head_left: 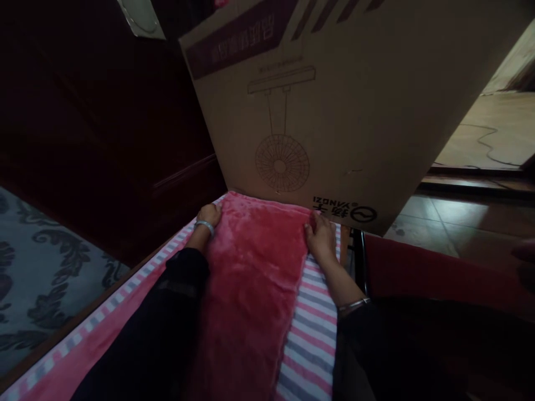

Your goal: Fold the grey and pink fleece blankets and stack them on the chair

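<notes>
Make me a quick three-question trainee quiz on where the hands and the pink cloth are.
1. True or false: the pink cloth lies on a striped sheet.
2. What stands just beyond the cloth's far end? A) cardboard box B) metal bucket C) wooden chair
3. Fill in: the left hand and right hand each rest at a far ______ of the cloth.

Key: 1 true. 2 A, the box. 3 corner.
</notes>
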Demonstrator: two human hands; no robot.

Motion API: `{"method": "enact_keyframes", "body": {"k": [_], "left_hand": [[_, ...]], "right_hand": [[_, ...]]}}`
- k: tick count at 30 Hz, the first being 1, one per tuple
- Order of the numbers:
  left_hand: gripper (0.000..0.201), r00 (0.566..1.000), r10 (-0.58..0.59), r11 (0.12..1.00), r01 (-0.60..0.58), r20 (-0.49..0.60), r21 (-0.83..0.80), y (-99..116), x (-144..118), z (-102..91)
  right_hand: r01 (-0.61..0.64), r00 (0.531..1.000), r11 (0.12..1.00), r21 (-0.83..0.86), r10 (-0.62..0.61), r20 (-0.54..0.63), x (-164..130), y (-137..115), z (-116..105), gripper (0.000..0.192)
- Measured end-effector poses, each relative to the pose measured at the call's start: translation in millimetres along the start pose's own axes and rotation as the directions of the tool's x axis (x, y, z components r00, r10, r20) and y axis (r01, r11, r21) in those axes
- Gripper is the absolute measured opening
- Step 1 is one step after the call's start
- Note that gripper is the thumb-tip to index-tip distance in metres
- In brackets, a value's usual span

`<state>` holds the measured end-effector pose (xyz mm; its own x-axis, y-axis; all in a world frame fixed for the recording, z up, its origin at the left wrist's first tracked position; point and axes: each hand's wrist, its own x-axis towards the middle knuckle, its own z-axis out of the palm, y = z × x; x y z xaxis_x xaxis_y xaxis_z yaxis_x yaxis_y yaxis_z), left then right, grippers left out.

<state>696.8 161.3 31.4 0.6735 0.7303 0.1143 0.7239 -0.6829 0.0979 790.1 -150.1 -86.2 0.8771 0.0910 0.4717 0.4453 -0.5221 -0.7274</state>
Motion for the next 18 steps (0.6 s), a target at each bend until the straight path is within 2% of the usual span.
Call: {"method": "enact_keyframes", "body": {"k": [4, 7, 12, 15, 18], "left_hand": [[0.042, 1.0, 0.005, 1.0, -0.005, 0.001, -0.004, 28, 13, 1.5], [0.036, 1.0, 0.001, 1.0, -0.002, -0.026, -0.022, 37, 18, 1.8], [0.043, 0.991, -0.036, 0.996, 0.025, -0.13, -0.089, 29, 24, 5.4], [0.037, 0.994, -0.05, 0.991, 0.037, -0.1, -0.129, 24, 31, 10.9], [0.032, 0.998, -0.053, 0.984, 0.045, -0.038, -0.175, 18, 38, 12.8]], "right_hand": [[0.001, 1.0, 1.0, 0.003, -0.001, 0.011, -1, -1, -1, 0.051], [-0.013, 0.999, 1.0, -0.025, 0.014, 0.032, 0, -4, -3, 0.051], [0.001, 1.0, 0.999, -0.047, 0.0, 0.03, 1, -2, -3, 0.05], [0.013, 1.0, 0.998, -0.06, -0.012, 0.011, 2, 3, -2, 0.049], [0.023, 0.999, 0.998, -0.059, -0.02, 0.042, 4, 7, -4, 0.05]]}}
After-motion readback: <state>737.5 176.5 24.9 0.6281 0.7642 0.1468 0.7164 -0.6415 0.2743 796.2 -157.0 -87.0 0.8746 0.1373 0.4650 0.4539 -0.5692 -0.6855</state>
